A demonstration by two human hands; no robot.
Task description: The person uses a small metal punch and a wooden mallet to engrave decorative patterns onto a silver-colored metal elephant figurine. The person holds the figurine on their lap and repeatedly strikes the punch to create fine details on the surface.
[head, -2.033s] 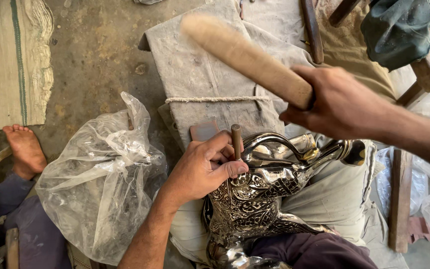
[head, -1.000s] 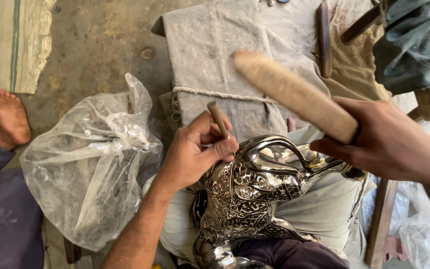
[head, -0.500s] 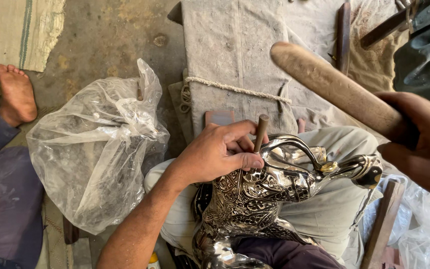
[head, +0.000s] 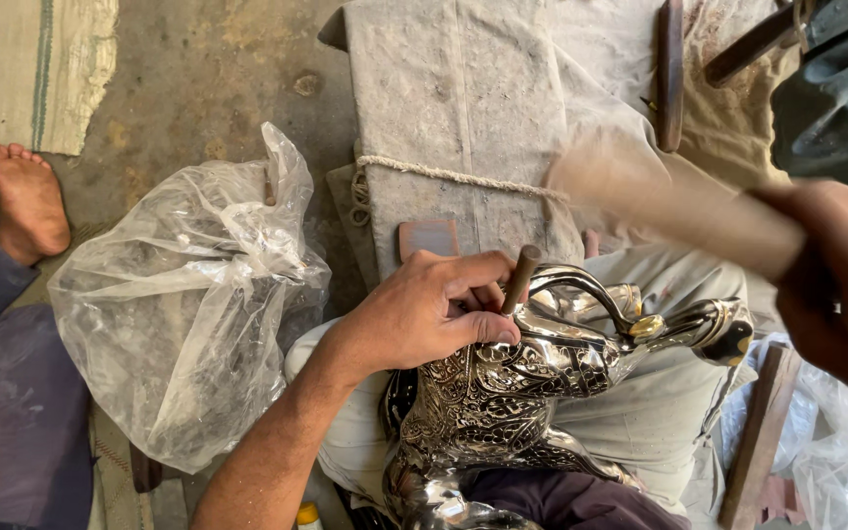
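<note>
We have the punch (head: 520,280) pinched in our left hand (head: 424,316), fingers curled tight round its lower end, tip set on the top of the ewer (head: 512,393). The ewer, a silver vessel covered in raised ornament, lies across our lap at about 6 o'clock in the view, its curved handle (head: 586,285) arching just right of the punch and its spout (head: 709,329) pointing toward 3 o'clock. Our right hand (head: 836,285) at 3 o'clock is closed round the mallet (head: 669,201), a pale wooden stick that shows blurred, its head up toward 1 o'clock above the punch.

To do this well, we judge that the punch should stand steady on its mark, tilted only as the pattern needs, with the heel of the left hand braced on the ewer's body so the tip cannot skate across the polished metal. The mallet should meet the punch's top squarely; a glancing blow could slip onto the knuckles or mark the handle beside it. Light, even taps suit relief this fine. Knees should grip the ewer so it does not roll.

A cloth-covered bench (head: 463,118) bound with rope lies at 12 o'clock, a plastic bag (head: 188,294) at 9 o'clock, and another person's bare foot (head: 26,201) rests at 10 o'clock.
</note>
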